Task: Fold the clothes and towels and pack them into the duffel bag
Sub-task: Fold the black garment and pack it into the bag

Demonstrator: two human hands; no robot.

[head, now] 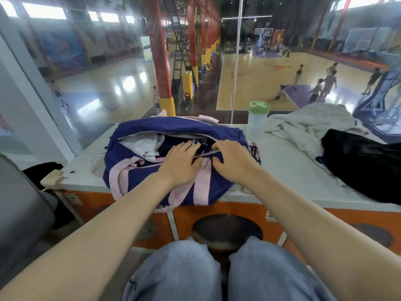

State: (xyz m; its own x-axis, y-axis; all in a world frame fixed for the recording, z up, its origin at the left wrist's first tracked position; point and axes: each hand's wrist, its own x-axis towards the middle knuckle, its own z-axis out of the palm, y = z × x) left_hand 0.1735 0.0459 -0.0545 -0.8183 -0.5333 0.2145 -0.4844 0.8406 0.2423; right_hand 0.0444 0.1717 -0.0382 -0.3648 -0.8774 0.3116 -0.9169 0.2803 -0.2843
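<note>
This is an indoor sports hall: people (329,83) are playing on a wooden basketball court (260,83) beneath a backboard (263,31) and red pillars (157,51).

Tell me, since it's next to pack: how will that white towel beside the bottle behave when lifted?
The white towel lies crumpled in loose folds, so it will probably droop. It looks thick, likely bulky yet light. Its edge lies near the bottle, which might tip if dragged.
</note>
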